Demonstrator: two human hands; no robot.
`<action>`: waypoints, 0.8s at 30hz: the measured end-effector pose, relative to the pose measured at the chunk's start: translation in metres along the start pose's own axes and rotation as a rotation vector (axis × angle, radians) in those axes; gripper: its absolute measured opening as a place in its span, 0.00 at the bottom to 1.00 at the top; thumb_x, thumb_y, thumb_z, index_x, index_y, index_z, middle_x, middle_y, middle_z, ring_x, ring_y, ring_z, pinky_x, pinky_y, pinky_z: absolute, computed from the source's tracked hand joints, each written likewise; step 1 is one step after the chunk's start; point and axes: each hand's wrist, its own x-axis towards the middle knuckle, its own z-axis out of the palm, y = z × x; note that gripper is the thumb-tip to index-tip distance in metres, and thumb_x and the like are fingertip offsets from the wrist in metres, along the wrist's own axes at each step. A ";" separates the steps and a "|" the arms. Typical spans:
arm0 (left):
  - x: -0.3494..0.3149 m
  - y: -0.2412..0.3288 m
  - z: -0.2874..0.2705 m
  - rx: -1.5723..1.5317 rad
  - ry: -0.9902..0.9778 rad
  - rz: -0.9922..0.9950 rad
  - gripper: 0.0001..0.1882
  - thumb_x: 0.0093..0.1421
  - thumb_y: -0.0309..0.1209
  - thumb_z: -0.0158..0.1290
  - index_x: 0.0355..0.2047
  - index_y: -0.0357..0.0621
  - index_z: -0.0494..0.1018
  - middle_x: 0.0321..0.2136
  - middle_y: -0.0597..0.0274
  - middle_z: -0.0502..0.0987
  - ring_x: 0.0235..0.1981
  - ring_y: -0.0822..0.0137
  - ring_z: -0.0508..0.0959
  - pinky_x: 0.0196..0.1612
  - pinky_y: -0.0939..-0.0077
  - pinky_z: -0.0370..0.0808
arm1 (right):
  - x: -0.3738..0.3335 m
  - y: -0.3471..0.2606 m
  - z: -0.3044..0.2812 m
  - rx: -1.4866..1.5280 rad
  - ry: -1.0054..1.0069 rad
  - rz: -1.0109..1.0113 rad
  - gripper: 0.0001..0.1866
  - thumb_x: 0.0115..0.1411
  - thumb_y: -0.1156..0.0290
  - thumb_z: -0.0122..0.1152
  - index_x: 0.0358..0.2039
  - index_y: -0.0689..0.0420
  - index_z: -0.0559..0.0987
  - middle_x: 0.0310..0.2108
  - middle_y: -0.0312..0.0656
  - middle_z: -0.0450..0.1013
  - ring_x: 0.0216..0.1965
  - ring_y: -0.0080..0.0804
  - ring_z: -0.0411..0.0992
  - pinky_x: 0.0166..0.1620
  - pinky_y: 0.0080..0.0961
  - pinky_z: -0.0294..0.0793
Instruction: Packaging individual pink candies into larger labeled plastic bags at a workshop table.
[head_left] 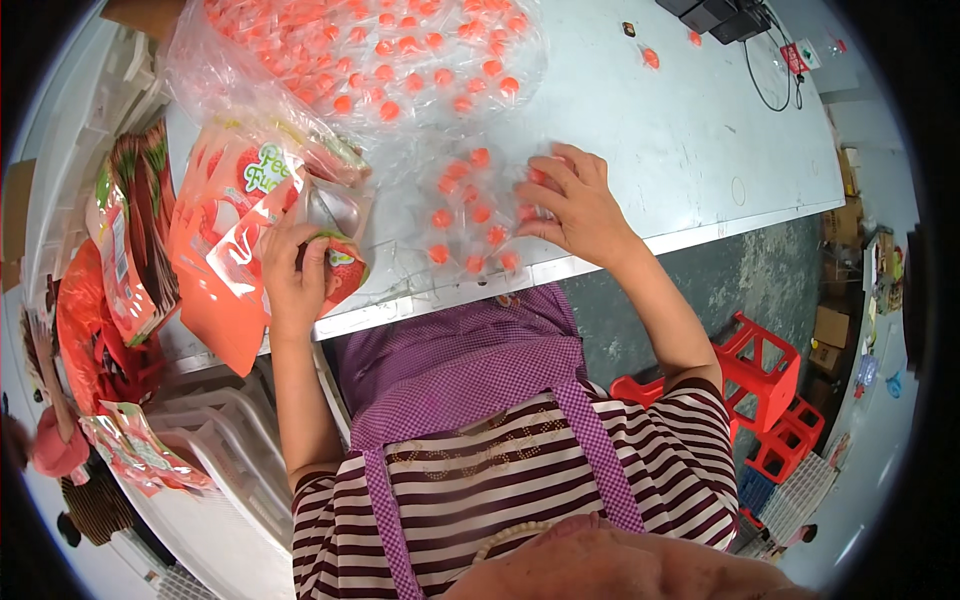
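My left hand (290, 275) grips a red printed pouch (345, 268) at the table's front edge, thumb over its rim. The pouch's mouth gapes, showing a silvery inside. Beside it, a loose group of small red pieces in clear wrappers (470, 208) lies on the table. At the right side of that group, my right hand (585, 210) has its fingers curled round a few of the same wrapped pieces, red showing between the fingers. How many it holds is hidden.
A large clear bag (400, 75) of wrapped red pieces lies at the back. Flat red pouches (215, 215) are piled left of my left hand, with more pouches (130, 235) beyond. White plastic bins (225, 440) stand below left; red stools (760, 375) are at the right.
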 end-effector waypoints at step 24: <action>0.013 0.062 -0.002 -0.084 -0.134 0.020 0.08 0.45 0.25 0.60 0.25 0.41 0.72 0.58 0.48 0.62 0.59 0.49 0.61 0.56 0.61 0.59 | 0.106 -0.101 -0.013 1.803 0.542 0.767 0.06 0.57 0.74 0.56 0.32 0.52 0.68 0.25 0.31 0.66 0.24 0.16 0.63 0.21 0.13 0.64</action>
